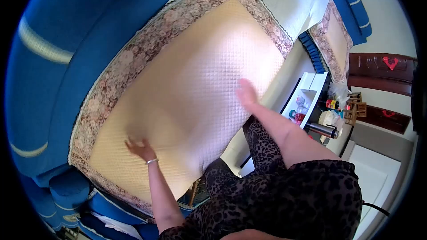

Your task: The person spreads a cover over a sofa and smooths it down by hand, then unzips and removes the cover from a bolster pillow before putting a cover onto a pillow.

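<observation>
A beige quilted sofa cover (195,84) with a floral border (129,62) lies spread over the seat of a blue sofa. My left hand (142,150), with a bracelet at the wrist, is at the cover's near left part, fingers spread and holding nothing. Whether it presses on the fabric or hovers just above it, I cannot tell. My right hand (247,94) is over the cover's right side near its edge, slightly blurred, fingers stretched out with nothing in them. A few soft wrinkles show in the cloth near my left hand.
The blue sofa backrest (80,58) curves along the left. To the right stands a low table (307,93) with jars, bottles and a thermos (322,130). Another seat with a matching cover (336,40) is beyond. Wooden stools (356,109) stand farther right.
</observation>
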A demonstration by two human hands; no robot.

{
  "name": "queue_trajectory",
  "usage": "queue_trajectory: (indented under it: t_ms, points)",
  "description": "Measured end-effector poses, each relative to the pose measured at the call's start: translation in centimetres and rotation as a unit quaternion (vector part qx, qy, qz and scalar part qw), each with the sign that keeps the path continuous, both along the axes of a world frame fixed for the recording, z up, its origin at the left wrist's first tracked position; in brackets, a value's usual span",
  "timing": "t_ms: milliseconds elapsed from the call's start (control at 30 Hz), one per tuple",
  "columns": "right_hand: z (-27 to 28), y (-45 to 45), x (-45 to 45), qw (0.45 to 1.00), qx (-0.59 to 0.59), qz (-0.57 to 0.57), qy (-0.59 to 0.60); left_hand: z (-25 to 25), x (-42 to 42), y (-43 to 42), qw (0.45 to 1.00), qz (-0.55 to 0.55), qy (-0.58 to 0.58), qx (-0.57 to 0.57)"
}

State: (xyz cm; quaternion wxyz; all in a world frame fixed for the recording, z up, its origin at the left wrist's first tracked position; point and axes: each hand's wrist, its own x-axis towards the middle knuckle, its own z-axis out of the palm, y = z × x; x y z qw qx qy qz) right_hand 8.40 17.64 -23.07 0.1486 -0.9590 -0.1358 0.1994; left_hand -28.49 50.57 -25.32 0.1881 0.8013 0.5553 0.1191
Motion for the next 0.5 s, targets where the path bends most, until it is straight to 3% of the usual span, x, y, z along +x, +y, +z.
queue_trajectory:
  t_ms: [67,100,233,433,500]
  points:
    - [-1.2,-8.9,7.7,0.993,-0.078,-0.05,-0.076,0.7,9.1,-1.5,0.988,-0.035,-0.132,-0.072]
    - [0.5,-10.6,11.3,0.977,-0.139,-0.158,-0.034,2.1,14.1,-2.1,0.989,-0.072,-0.107,-0.078]
    - [-1.1,-22.4,25.2,0.956,-0.187,-0.183,-0.134,4.3,33.7,-4.2,0.969,-0.185,-0.122,-0.107]
    - [-6.1,-31.0,39.2,0.981,0.023,-0.171,-0.086,3.8,63.7,-4.7,0.938,-0.326,-0.073,-0.092]
    - [-7.4,-31.7,41.3,0.966,0.117,-0.225,0.04,1.5,72.8,-3.4,0.933,-0.342,-0.064,-0.09]
